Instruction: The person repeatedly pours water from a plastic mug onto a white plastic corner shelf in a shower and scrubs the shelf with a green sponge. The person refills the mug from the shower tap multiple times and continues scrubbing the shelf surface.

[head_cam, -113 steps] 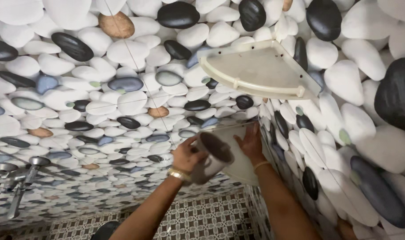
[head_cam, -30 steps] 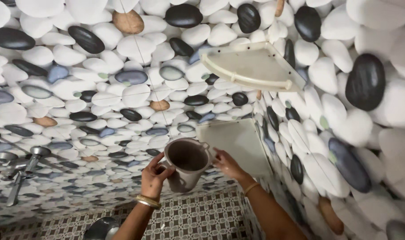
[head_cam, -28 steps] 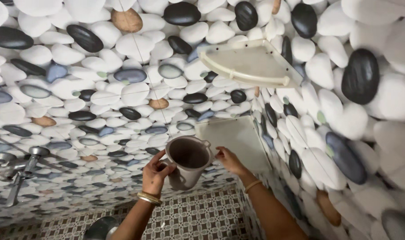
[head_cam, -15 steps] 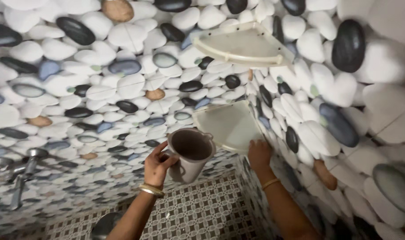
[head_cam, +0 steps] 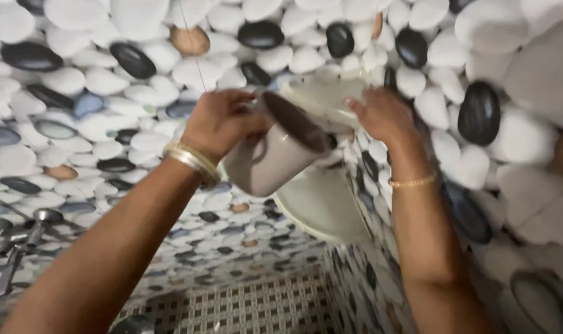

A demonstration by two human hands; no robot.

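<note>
- Mug (head_cam: 275, 154), grey-brown plastic, held up high in the corner of the walls, tilted with the mouth turned toward the upper shelf (head_cam: 321, 99).
- Left hand (head_cam: 223, 120) closed around the handle side of the mug, fingers curled tight, gold bangles (head_cam: 192, 162) on the wrist.
- Right hand (head_cam: 380, 114) raised beside the mug, fingers stretched out and resting on the edge of the upper shelf, holding nothing; thin gold bracelet (head_cam: 412, 182) on the wrist.
- Lower shelf (head_cam: 321, 207), pale corner piece, just under the mug, between both forearms.
- Wall tiles (head_cam: 84, 99) with pebble pattern, white, black and brown, all around.
- Tap (head_cam: 22, 244), metal, low at left, well apart from both hands.
- Floor (head_cam: 257, 306) with small check pattern, far below.
</note>
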